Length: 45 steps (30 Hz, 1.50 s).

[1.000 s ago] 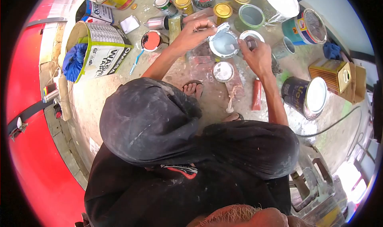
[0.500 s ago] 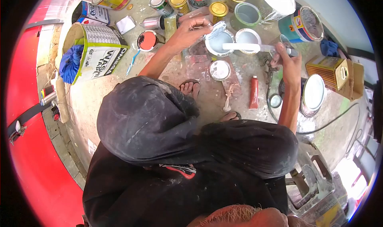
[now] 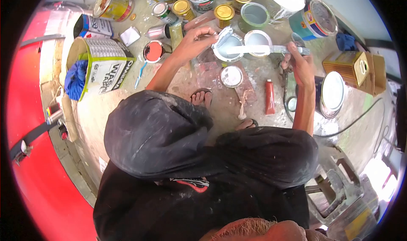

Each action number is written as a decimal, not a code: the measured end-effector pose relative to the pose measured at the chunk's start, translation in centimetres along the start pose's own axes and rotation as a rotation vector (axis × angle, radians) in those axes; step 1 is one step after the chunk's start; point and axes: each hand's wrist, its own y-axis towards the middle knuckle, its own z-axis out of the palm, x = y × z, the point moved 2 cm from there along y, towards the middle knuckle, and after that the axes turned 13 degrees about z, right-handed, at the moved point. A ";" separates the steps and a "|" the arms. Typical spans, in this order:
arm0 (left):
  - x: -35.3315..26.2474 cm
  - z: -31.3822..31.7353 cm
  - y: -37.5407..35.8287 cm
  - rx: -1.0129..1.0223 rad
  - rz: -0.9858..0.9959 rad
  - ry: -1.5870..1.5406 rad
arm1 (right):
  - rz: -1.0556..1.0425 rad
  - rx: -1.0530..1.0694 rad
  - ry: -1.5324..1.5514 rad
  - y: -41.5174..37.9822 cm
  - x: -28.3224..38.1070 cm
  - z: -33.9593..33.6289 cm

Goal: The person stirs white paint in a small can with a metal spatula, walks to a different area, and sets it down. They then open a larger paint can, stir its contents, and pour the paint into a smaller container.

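Near: red tube (image 3: 270, 98), bodyward of right hand (image 3: 302, 64). Hands: apart; right closed on pale stick (image 3: 259, 49) reaching over tub (image 3: 215, 51), left hand (image 3: 201, 38) pinching smeared scrap (image 3: 224, 35) at its rim. Handling: best low, steady. Beyond: gold-lidded tin (image 3: 224, 13).

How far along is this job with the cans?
Looks done: the left can and right can are open, pale contents showing. In hand: the right hand holds a white stick across them; the left hand pinches something smeared at the left can's rim. Probably left: finishing with the stick, then covering both uncovered cans.
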 end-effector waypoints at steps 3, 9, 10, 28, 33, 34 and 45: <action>0.5 0.0 -0.1 0.007 -0.002 -0.012 | 0.000 0.031 0.029 0.1 -0.6 0.1; 1.2 -0.3 0.1 0.010 -0.003 -0.088 | 0.022 0.086 0.109 1.1 -3.0 -1.2; 1.3 -0.4 0.1 0.014 -0.007 -0.080 | 0.027 0.080 0.119 1.1 -3.3 -1.3; 0.5 0.1 -0.3 0.006 -0.032 -0.047 | 0.082 0.021 0.147 2.2 -5.9 -2.0; 1.2 -0.3 -0.3 0.015 -0.013 -0.006 | 0.094 0.034 0.196 2.4 -6.4 -2.3; 1.1 -0.2 -0.3 0.013 -0.006 -0.019 | 0.095 0.038 0.206 2.5 -6.5 -2.3; 1.3 -0.3 -0.6 0.006 -0.032 -0.103 | 0.065 0.149 0.290 2.9 -6.8 -3.0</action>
